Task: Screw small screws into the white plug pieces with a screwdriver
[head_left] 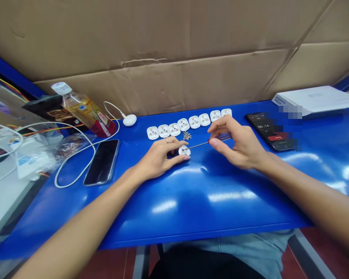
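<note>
My left hand pinches a small round white plastic part against the blue table, thumb at its near side. My right hand grips a thin screwdriver by its handle, which my fingers mostly hide. The shaft points left, its tip on or right at the white part. Just behind that part lies a small pile of screws. Farther back, several rounded-square white plastic pieces with small metal-coloured bits stand in a slanting row.
At left are a dark-screened phone, a looped white cable, a drink bottle and a round white device. A second phone showing a timer and a white box lie right. Cardboard walls the back.
</note>
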The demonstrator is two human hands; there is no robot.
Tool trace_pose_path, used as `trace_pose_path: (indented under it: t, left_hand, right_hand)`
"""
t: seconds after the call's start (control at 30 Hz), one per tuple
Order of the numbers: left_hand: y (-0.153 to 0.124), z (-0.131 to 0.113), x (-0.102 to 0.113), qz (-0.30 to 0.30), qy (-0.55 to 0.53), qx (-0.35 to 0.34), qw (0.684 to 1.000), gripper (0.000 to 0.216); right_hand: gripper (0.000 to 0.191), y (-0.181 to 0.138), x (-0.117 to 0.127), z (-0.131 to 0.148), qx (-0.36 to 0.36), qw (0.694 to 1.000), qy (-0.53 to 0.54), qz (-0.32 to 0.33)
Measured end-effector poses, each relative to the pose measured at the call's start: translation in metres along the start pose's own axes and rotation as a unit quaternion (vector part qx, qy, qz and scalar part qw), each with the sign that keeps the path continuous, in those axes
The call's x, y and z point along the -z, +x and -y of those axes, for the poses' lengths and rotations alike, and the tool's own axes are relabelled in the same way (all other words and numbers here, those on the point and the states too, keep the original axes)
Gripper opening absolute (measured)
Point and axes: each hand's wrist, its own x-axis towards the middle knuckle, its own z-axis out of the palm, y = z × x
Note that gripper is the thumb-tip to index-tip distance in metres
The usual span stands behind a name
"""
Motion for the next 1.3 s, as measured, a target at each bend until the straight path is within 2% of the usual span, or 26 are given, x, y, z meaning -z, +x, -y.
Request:
trace_pose_path:
  t: [0.33, 0.47, 0.67, 0.73, 0.83, 0.93, 1.03, 1.13, 1.3]
  left_hand:
    - [0.0, -0.001, 0.0, 0.001, 0.012, 0.016, 1.0, 0.042]
    - [0.0, -0.001, 0.0, 0.011, 0.008, 0.014, 1.0, 0.041]
    - [0.0, -0.003, 0.001, 0.031, 0.004, 0.019, 0.999, 0.037]
    - [0.0, -0.002, 0.0, 0.036, 0.0, 0.01, 0.999, 0.036]
    - [-0.001, -0.001, -0.001, 0.039, -0.007, 0.003, 0.999, 0.035]
    - [-0.001, -0.001, -0.001, 0.044, -0.01, 0.01, 0.999, 0.036]
    - [0.0, -0.003, 0.0, 0.046, -0.011, 0.009, 0.999, 0.033]
    - [-0.001, -0.003, -0.001, 0.046, -0.013, 0.005, 0.999, 0.032]
    - [0.0, -0.002, -0.002, 0.038, -0.007, 0.013, 0.999, 0.032]
  right_hand:
    - [0.011, 0.0, -0.001, -0.001, 0.014, 1.0, -0.013, 0.001]
    - [0.011, -0.001, -0.005, -0.002, -0.036, 0.999, -0.011, -0.027]
    - [0.009, 0.001, -0.003, -0.003, -0.021, 0.999, 0.026, 0.007]
    - [0.008, 0.001, -0.003, -0.002, -0.039, 0.998, 0.036, 0.022]
    - [0.017, 0.002, -0.005, 0.002, -0.075, 0.997, 0.023, 0.025]
    - [0.016, 0.004, -0.001, 0.007, -0.037, 0.999, -0.008, 0.019]
    - [0.005, 0.006, 0.006, 0.012, 0.015, 0.998, -0.029, 0.062]
    - [0.007, 0.007, 0.009, 0.017, -0.013, 0.996, -0.036, 0.081]
    - [0.014, 0.007, 0.004, 0.018, -0.061, 0.996, -0.004, 0.059]
